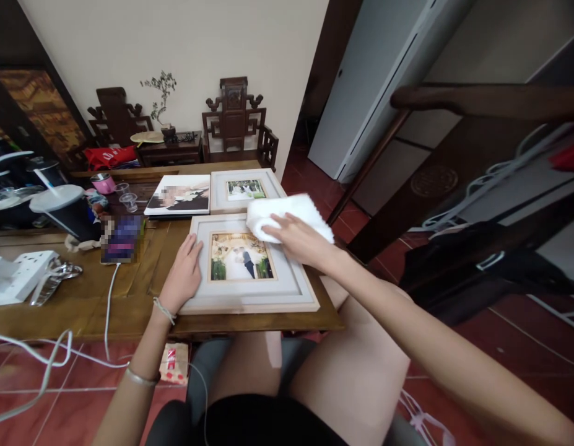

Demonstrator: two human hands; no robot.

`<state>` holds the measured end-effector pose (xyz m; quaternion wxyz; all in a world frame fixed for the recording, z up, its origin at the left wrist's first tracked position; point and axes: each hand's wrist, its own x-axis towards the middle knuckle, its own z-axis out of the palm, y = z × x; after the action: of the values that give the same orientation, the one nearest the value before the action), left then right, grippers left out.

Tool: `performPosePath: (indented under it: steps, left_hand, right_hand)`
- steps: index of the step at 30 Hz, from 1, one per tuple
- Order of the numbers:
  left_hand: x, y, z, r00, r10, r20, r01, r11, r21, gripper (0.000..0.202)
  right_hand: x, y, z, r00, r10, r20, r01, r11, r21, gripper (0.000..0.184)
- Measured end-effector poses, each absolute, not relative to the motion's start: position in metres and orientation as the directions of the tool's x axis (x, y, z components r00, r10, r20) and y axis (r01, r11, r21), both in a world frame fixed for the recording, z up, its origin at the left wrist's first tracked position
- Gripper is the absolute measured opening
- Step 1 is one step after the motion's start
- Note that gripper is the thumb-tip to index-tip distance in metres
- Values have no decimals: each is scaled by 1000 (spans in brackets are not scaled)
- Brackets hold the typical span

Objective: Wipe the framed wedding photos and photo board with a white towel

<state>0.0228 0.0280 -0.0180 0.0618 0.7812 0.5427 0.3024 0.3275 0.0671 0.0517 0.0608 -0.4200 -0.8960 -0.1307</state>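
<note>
A light-wood picture frame point(249, 306) with a wide pale mat and a small couple's photo lies flat near the table's front edge. My left hand point(183, 272) rests along its left border, fingers stretched out and touching it. A folded white cloth point(287, 207) is in my right hand point(298, 238), fingers curled over it, at the frame's upper right corner. The cloth covers that corner. Just behind lies a second, similar frame point(218, 189), partly overlapped by the cloth. Beside that one, a white-edged photo panel point(179, 193) shows a blurred-out picture.
On the wooden table point(142, 310) at left are a black lidded cup point(66, 210), a phone point(122, 240) with a white cable, clear plastic cups point(127, 199), a pink cup point(103, 183) and a white power strip point(20, 275). A carved wooden chair point(407, 142) stands at right.
</note>
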Motion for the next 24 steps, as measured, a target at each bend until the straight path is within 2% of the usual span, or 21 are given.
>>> performPosePath:
  steps: [3,7,12,17,24]
  left_hand:
    - [20,31,-21,258,879,401,801,-427,420,53]
    - [21,32,-19,275,877,393,808,-433,400,59]
    - [25,33,-13,300,878,373,832,-432,349,51]
    - [25,37,-11,324,878,352,843,-437,314,50]
    - [15,40,-14,334,875,349,787,-463,408,52]
  right_hand:
    - [324,56,38,-674,718,174,739,660,136,56]
    - [331,6,47,-680,717,151,728,685,22,57]
    - [337,-55,66,-675,733,76,728,680,-91,54]
    - [333,-36,59,-584,807,91,807,589,-43,56]
    - [322,53,49,-524,832,181,849,528,31,64]
